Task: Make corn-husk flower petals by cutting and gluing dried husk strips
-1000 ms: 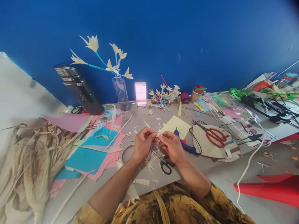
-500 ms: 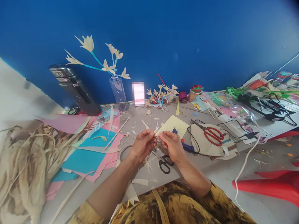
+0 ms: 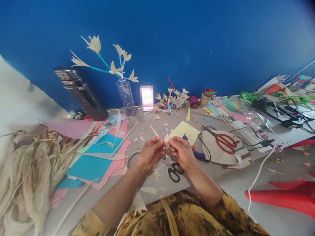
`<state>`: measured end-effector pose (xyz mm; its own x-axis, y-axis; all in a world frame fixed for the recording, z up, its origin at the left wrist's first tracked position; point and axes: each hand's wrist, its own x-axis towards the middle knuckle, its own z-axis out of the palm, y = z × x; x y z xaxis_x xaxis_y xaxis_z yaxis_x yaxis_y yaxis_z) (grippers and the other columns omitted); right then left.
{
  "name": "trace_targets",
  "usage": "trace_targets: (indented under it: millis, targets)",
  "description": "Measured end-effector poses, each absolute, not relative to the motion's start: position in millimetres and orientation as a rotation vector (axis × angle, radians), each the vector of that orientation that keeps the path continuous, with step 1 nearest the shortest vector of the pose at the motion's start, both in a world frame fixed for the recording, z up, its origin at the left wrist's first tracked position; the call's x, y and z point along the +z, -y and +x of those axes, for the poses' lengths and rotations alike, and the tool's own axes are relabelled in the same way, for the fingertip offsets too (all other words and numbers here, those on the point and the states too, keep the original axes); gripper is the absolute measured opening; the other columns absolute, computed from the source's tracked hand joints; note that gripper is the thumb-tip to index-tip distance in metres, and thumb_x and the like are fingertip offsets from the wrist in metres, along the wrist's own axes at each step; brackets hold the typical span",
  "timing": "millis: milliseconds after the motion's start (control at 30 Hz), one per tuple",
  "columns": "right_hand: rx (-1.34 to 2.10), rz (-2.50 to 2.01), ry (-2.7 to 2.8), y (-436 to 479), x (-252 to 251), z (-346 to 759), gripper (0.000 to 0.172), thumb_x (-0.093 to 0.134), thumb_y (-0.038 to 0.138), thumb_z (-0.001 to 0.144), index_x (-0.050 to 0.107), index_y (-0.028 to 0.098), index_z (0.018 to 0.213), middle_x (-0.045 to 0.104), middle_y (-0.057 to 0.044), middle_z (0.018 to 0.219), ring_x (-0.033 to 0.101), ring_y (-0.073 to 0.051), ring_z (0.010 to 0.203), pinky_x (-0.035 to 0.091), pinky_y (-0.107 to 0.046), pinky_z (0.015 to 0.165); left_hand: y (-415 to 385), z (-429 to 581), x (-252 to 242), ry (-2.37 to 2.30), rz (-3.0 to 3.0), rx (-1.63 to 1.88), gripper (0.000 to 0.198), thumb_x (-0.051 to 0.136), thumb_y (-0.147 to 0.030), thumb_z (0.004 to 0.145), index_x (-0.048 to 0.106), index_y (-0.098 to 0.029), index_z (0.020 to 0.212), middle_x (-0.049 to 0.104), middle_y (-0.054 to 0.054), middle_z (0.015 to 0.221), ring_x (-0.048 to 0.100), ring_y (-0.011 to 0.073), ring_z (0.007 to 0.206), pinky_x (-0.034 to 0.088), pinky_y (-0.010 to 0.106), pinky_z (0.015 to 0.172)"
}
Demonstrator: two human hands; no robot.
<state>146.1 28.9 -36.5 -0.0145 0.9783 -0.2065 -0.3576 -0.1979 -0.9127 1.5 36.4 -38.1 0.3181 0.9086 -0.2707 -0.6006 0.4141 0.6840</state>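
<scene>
My left hand (image 3: 150, 153) and my right hand (image 3: 181, 152) meet over the middle of the table, fingers pinched together on a small cream husk piece (image 3: 167, 139) held between them. Black-handled scissors (image 3: 174, 171) lie on the table just below my right hand. A blue glue gun (image 3: 195, 152) lies right of that hand, partly hidden by it. Cream scraps (image 3: 156, 173) are scattered under my wrists.
A pile of dried husks (image 3: 27, 170) fills the left. Blue and pink paper sheets (image 3: 94, 162) lie beside it. A dark flask (image 3: 80, 93), a bottle of husk flowers (image 3: 125, 95), red scissors (image 3: 225, 142), cables and a red plastic piece (image 3: 283, 198) surround the work area.
Both hands stay pinched on the husk piece with only small finger movement. The view has shifted slightly.
</scene>
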Motion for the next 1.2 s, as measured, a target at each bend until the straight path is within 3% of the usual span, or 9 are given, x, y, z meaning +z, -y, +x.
trace_targets:
  millis: [200, 500, 700, 833, 1100, 1200]
  targets:
    - [1.472, -1.104, 0.82, -28.8, -35.9, 146.4, 0.03, 0.081, 0.041, 0.067, 0.063, 0.017, 0.067, 0.059, 0.001, 0.063, 0.038, -0.007, 0.05, 0.024, -0.019, 0.041, -36.8, 1.1, -41.2, -0.68, 0.51, 1.003, 0.027, 0.086, -0.024, 0.067, 0.064, -0.012, 0.077, 0.063, 0.002, 0.07, 0.057, 0.0084, 0.057, 0.047, 0.019, 0.053]
    - [1.529, -1.104, 0.85, -26.4, -34.7, 147.2, 0.033, 0.084, 0.039, 0.066, 0.06, 0.016, 0.066, 0.057, 0.002, 0.063, 0.037, -0.006, 0.052, 0.023, -0.017, 0.043, -36.3, 1.2, -41.2, -0.601, 0.561, 0.913, 0.027, 0.085, -0.029, 0.07, 0.067, -0.01, 0.075, 0.058, 0.002, 0.065, 0.053, 0.0085, 0.057, 0.045, 0.02, 0.055]
    - [1.598, -1.076, 0.864, -24.9, -31.1, 148.7, 0.033, 0.085, 0.039, 0.065, 0.071, 0.015, 0.084, 0.061, -0.001, 0.068, 0.038, -0.007, 0.052, 0.022, -0.019, 0.043, -36.4, -1.3, -41.3, -0.585, 0.574, 0.854, 0.026, 0.084, -0.03, 0.072, 0.067, -0.011, 0.078, 0.056, 0.002, 0.065, 0.051, 0.0086, 0.057, 0.044, 0.021, 0.054]
    - [1.594, -1.062, 0.865, -24.7, -31.3, 150.1, 0.032, 0.085, 0.039, 0.065, 0.064, 0.016, 0.07, 0.055, 0.002, 0.06, 0.036, -0.007, 0.052, 0.022, -0.018, 0.044, -36.4, -2.2, -42.1, -0.611, 0.593, 0.827, 0.027, 0.084, -0.031, 0.072, 0.066, -0.01, 0.076, 0.056, 0.002, 0.064, 0.052, 0.0086, 0.056, 0.044, 0.021, 0.054]
    - [1.483, -1.118, 0.908, -24.1, -30.9, 151.4, 0.032, 0.082, 0.038, 0.068, 0.058, 0.017, 0.065, 0.047, 0.007, 0.052, 0.033, -0.006, 0.047, 0.021, -0.02, 0.043, -36.8, -1.3, -39.8, -0.792, 0.78, 0.917, 0.031, 0.087, -0.031, 0.066, 0.066, -0.012, 0.08, 0.06, 0.001, 0.063, 0.054, 0.009, 0.055, 0.042, 0.02, 0.052]
    - [1.424, -1.138, 0.959, -22.3, -26.8, 149.2, 0.026, 0.08, 0.034, 0.07, 0.06, 0.017, 0.064, 0.053, 0.005, 0.051, 0.041, -0.008, 0.045, 0.029, -0.021, 0.044, -36.2, -0.8, -41.7, -0.817, 0.809, 0.925, 0.03, 0.085, -0.032, 0.068, 0.064, -0.012, 0.076, 0.059, 0.0, 0.06, 0.053, 0.0091, 0.054, 0.042, 0.02, 0.052]
